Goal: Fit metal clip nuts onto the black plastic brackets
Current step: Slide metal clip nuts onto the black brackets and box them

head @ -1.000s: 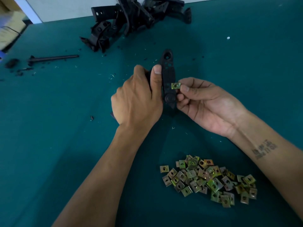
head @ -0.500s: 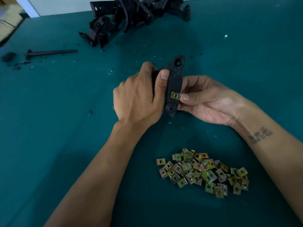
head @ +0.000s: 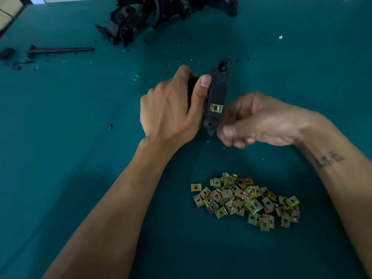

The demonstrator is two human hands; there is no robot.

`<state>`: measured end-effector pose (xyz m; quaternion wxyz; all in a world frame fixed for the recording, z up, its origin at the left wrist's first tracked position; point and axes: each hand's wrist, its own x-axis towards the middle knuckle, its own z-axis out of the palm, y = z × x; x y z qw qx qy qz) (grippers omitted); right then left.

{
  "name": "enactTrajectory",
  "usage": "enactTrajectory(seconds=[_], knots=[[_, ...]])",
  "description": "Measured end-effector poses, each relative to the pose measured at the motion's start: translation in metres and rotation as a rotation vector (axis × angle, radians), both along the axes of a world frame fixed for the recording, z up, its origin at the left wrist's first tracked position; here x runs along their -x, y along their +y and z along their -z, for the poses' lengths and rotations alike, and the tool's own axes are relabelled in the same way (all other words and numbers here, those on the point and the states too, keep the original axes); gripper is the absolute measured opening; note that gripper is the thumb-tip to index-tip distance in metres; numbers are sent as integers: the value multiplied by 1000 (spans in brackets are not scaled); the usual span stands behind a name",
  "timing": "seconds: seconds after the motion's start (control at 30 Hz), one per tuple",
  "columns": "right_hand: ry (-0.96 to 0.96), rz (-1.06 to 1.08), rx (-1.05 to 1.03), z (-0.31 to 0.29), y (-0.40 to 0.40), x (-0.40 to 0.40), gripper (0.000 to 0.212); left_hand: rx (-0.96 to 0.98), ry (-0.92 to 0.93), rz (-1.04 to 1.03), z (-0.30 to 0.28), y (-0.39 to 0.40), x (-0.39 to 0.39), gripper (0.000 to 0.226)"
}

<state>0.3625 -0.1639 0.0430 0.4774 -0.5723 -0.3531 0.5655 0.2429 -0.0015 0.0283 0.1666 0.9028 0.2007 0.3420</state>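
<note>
Far left, near the top: a thin black rod [head: 60, 49] lying flat on the green table cover [head: 60, 148], with small black crumbs beside it. Top middle: a heap of black plastic brackets [head: 161, 15], partly cut off by the frame edge. Middle of the frame: left hand [head: 171, 109] wrapped around one long flat black plastic bracket [head: 218, 91], thumb [head: 202, 91] pressed along its left edge, holding it tight and tilted a bit to the right. Low on that bracket, just above its round end: one small shiny yellow metal clip nut [head: 216, 108], sitting on the right edge of the bracket. Just right of it: right hand [head: 257, 119], blurred, fingers loosely curled, very near the clip nut; cannot tell whether touching it or holding anything. Lower right of middle: a pile of loose yellow metal clip nuts [head: 245, 200] on the cover, between the two forearms. Upper right: a tiny white speck [head: 280, 37].
</note>
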Motion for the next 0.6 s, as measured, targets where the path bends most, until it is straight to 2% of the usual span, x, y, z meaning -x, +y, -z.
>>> enactTrajectory(seconds=[0.07,0.17,0.4,0.6], knots=[[-72,-225,105,-9,-9,-3,15,8,11,-24,1,0,0,47],[-238,-352,170,-19,-15,4,19,10,22,-31,1,1,-1,47],[-581,-379,162,-30,-12,33,21,-24,67,-41,2,0,-3,48],[-577,-351,198,-30,-10,38,15,-6,76,-88,3,0,-4,52]])
